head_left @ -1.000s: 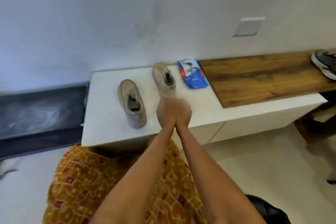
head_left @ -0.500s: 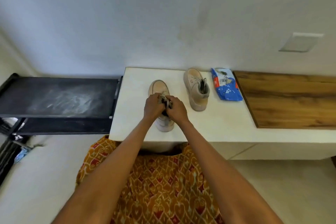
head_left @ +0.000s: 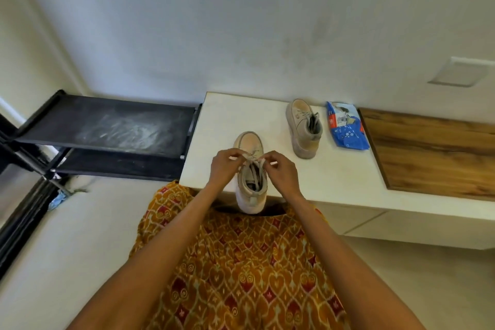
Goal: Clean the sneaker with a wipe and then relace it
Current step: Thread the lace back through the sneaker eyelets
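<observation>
Sneaker (head_left: 250,185): beige, suede-like upper, thick pale sole, rounded toe. Stands on white worktop (head_left: 225,115) at its near edge, heel overhanging toward the person, toe pointing to the wall. Lace (head_left: 253,162) flat, pale, crossing the tongue. Left hand (head_left: 225,167) and right hand (head_left: 281,169) each hold a narrow pinch grip on a lace strand above the eyelets; fingertips partly cover the knot area, so the lacing there is hard to read. 2nd sneaker (head_left: 304,128), same make, lies farther back to the right. Wipes pack (head_left: 345,127), crinkled blue plastic, just beside it; print too small to read. Wood-grain panel (head_left: 434,153) cut off at the right edge. Black rack (head_left: 107,126), dusty matte top. Patterned orange garment (head_left: 235,270) fills the foreground.
</observation>
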Demonstrator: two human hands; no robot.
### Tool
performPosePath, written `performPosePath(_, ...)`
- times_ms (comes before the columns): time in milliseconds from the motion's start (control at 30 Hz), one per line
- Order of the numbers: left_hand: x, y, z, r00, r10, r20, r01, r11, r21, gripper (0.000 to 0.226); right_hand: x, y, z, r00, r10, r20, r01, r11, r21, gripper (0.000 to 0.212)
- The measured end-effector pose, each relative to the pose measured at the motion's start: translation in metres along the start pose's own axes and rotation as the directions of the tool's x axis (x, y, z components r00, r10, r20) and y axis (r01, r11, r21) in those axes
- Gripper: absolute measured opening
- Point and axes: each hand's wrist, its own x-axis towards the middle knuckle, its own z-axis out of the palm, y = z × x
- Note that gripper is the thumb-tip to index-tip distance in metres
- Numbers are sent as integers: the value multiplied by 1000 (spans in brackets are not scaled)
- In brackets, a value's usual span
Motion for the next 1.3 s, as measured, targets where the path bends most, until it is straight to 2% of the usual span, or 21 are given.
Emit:
performPosePath(67, 3, 11, -8, 996, -92, -20, 85, 974, -211, 13, 5, -8, -1, 992, 117, -39, -108, 974, 197, 13)
performPosePath(133, 8, 24, -15, 979, -199, -38, 164, 891, -423, 19, 11, -21, -5, 961, 275, -36, -219, 832, 509, 14)
performPosePath(200, 14, 35, -23, 947, -320, -10, 236, 719, -654, 25, 18, -36, -17, 921, 389, -15, -253, 628, 736, 16)
performPosePath(267, 21, 41, -34, 922, -386, -11, 230, 573, -786, 24, 25, -45, -31, 901, 434, -26, -226, 520, 824, 17)
performPosePath(300, 25, 41, -40, 911, -412, -34, 219, 551, -805, 23, 28, -47, -38, 896, 442, -42, -206, 496, 843, 16)
performPosePath(433, 34, 40, -61, 879, -461, -126, 207, 606, -768, 21, 36, -41, -63, 869, 479, -123, -144, 482, 864, 18)
performPosePath(567, 38, 38, -80, 852, -487, -192, 185, 623, -760, 23, 37, -31, -80, 844, 512, -162, -72, 406, 911, 22)
performPosePath(667, 39, 45, -87, 861, -465, -205, 165, 637, -753, 22, 35, -31, -81, 840, 510, -183, -82, 454, 887, 29)
performPosePath(800, 47, 80, -92, 919, -359, -162, 122, 651, -749, 23, 43, -49, -75, 844, 441, -306, -119, 710, 694, 39)
performPosePath(867, 51, 105, -92, 948, -290, -131, 106, 674, -731, 21, 49, -69, -76, 863, 375, -338, -90, 773, 628, 40)
performPosePath(967, 55, 145, -90, 982, -161, -94, 56, 735, -676, 26, 56, -105, -81, 942, 256, -219, -49, 749, 661, 38)
performPosePath(1033, 54, 170, -87, 994, -85, -72, 18, 763, -646, 30, 59, -129, -80, 978, 162, -128, -55, 803, 593, 35)
performPosePath(1133, 51, 205, -83, 999, 23, -40, -42, 805, -592, 33, 62, -166, -79, 994, 19, -105, 29, 902, 431, 36)
performPosePath(1200, 47, 224, -80, 993, 119, -16, -108, 827, -551, 36, 62, -187, -79, 995, -40, -93, 75, 910, 409, 35)
performPosePath(1300, 47, 238, -78, 963, 268, -25, -253, 868, -427, 42, 63, -207, -81, 995, -49, -82, 80, 899, 432, 32)
